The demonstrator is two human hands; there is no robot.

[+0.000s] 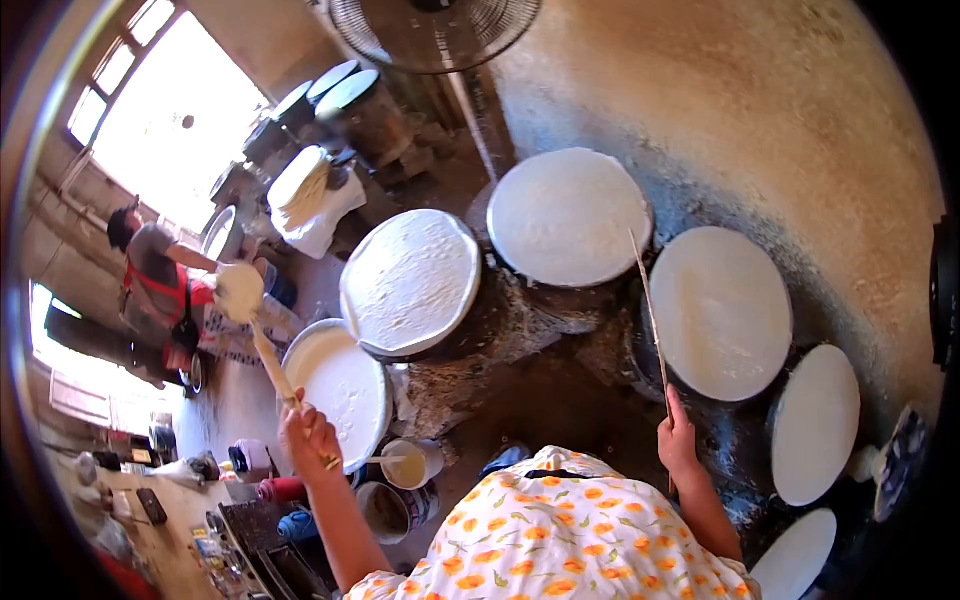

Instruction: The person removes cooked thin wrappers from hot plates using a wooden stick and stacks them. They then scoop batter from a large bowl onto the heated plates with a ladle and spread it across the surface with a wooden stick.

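Observation:
My left hand [310, 437] is wrapped around the handle of a long wooden paddle with a round, pale head [240, 292], held out to the left past the rim of a wide basin of white batter [345, 390]. I cannot tell whether the head is flat or hollow. A long thin stick [654, 325] is gripped in my right hand [677, 437], its tip reaching up to the right edge of a round griddle covered in white [570, 217]. Right of the stick lies another white-covered griddle [720, 313]. A third, bumpy and white [408, 282], sits beyond the basin.
More white discs [815, 425] curve along the right side. A bucket [415, 465] stands by the basin. A co-worker in a red apron [160, 275] is at the left, near a stack of flat sheets [300, 190]. A fan [435, 30] stands at the back.

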